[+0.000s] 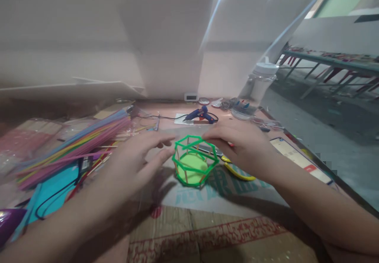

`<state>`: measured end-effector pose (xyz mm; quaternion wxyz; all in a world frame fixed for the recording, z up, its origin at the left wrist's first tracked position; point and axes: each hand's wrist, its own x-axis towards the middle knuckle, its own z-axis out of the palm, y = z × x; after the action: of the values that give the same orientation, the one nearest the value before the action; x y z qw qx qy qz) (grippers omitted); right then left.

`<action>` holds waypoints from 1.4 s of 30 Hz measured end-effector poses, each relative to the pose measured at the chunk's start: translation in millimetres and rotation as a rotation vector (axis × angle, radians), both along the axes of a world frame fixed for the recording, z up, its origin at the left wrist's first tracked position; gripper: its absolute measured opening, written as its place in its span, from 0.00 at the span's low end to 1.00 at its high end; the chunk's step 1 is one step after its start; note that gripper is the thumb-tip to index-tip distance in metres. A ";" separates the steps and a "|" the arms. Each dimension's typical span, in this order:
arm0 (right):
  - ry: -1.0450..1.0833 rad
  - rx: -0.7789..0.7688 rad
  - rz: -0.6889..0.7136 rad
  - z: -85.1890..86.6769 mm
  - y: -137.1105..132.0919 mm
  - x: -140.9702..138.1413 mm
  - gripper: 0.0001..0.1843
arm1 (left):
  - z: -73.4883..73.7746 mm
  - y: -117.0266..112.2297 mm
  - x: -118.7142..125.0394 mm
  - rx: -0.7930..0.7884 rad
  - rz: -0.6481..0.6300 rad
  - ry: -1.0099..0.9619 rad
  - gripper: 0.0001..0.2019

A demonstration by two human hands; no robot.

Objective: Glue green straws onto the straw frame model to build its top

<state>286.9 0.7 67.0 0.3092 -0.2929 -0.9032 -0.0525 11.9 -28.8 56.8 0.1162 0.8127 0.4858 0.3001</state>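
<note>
Green cage-like frame [197,170]: in front of the person, between the two hands, standing on a printed sheet [189,202].
Handling: probably very light and a little springy; the slim brown uprights [186,176] look like its weak points — a hard squeeze could crack them or pull a joint loose. The green bars look matt, so slipping seems unlikely.
Where to hold: best low, by opposite corners of the lower ring, with soft fingertips; the upper ring would likely flex more.
Left hand [154,152]: thumb and forefinger spread apart at the frame's left side; whether they touch it, I cannot tell.
Right hand [237,140]: curled over the upper ring's far right side, fingertips by the end of a green strip [192,144] that slants across the top — whether pinched, I cannot tell.
Frame count: one, with two rings and one lime disc [192,167] at its base; several uprights, partly hidden.
Tools: one blue glue gun [197,114], one yellow-handled tool [241,174] partly behind the frame.
Other counts: one smartphone [302,158], one clear bottle [262,81], one bundle of coloured craft stems [79,144], too many to number.
</note>
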 end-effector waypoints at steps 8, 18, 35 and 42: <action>-0.021 0.001 0.080 -7.1 7.7 -16.5 0.11 | 0.6 6.1 12.5 0.020 -0.084 -0.029 0.11; -0.006 -0.231 -0.016 -23.1 19.2 28.9 0.09 | -22.7 12.8 1.6 0.050 -0.158 0.097 0.11; -0.004 -0.261 0.033 -11.8 24.0 38.5 0.05 | -14.8 5.3 -9.1 -0.074 -0.088 0.121 0.08; -0.031 -0.332 0.015 -14.3 21.2 37.3 0.06 | -8.0 6.3 -2.4 -0.138 -0.108 0.075 0.08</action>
<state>324.2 21.9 52.7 0.2429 -0.3322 -0.9064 0.0953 9.5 -22.5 48.8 0.1696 0.8384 0.4648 0.2286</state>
